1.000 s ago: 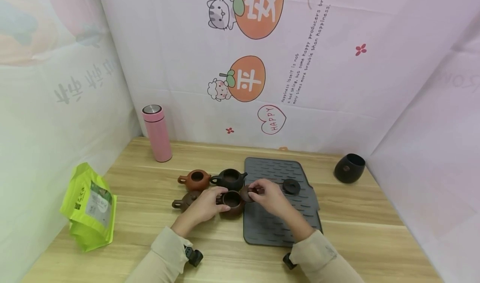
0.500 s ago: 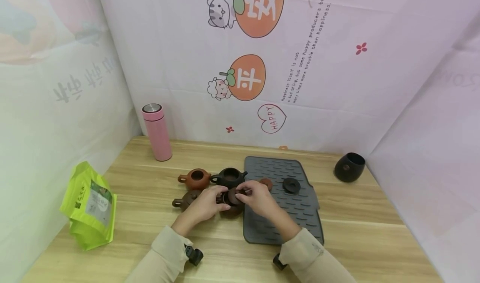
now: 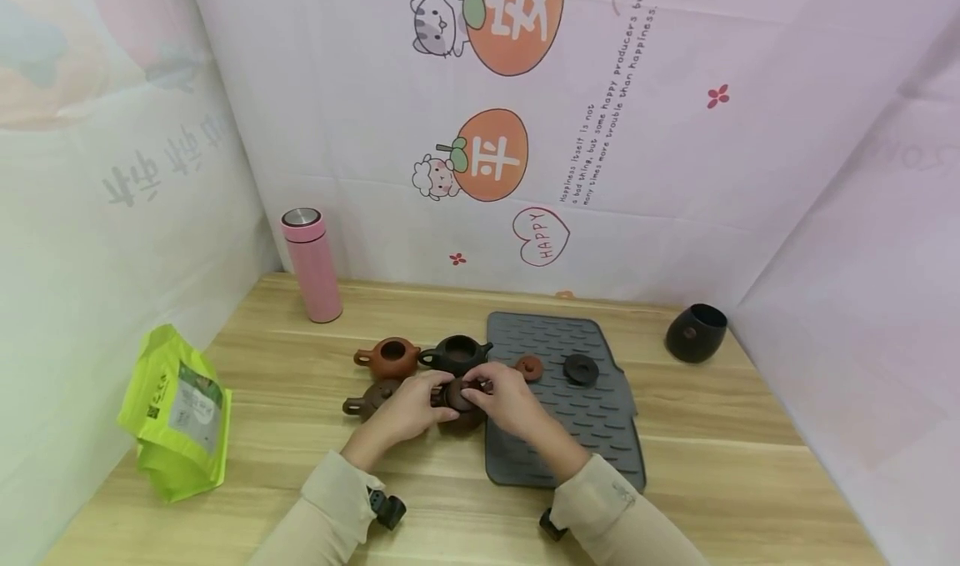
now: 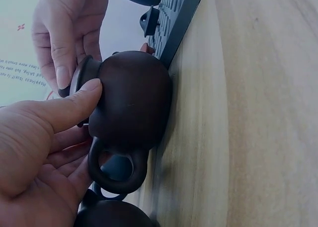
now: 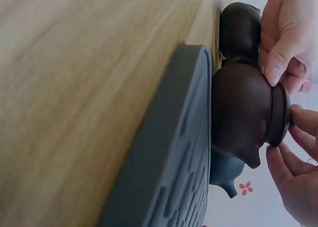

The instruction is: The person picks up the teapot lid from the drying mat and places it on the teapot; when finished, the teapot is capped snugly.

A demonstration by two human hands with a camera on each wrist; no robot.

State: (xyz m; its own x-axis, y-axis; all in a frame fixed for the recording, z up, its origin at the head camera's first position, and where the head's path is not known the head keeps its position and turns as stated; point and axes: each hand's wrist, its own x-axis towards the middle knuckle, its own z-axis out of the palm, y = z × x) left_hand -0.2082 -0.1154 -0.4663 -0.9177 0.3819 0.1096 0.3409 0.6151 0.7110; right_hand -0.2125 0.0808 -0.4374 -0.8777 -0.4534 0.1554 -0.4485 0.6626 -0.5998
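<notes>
Right fingers (image 4: 62, 58): pinch dark-brown, round clay lid (image 5: 280, 115) by its knob.
Left fingers (image 4: 74, 105): grip dark-brown, round-bodied clay teapot (image 4: 133, 105) below right fingers.
Teapot mouth: newly covered by lid; full seating unconfirmed.

Looks forward and down from the head, well back, over the wooden table (image 3: 465, 483) to the printed backdrop (image 3: 637, 241). From the left wrist, looks in close and sideways at the handle (image 4: 119, 187) of the dark brown teapot (image 4: 131, 103); from the right wrist, equally close – toward the spout (image 5: 252, 158), past the grey mat (image 5: 154, 152). Shared by both wrist views: teapot, left hand (image 3: 412, 403), right hand (image 3: 506, 395).
</notes>
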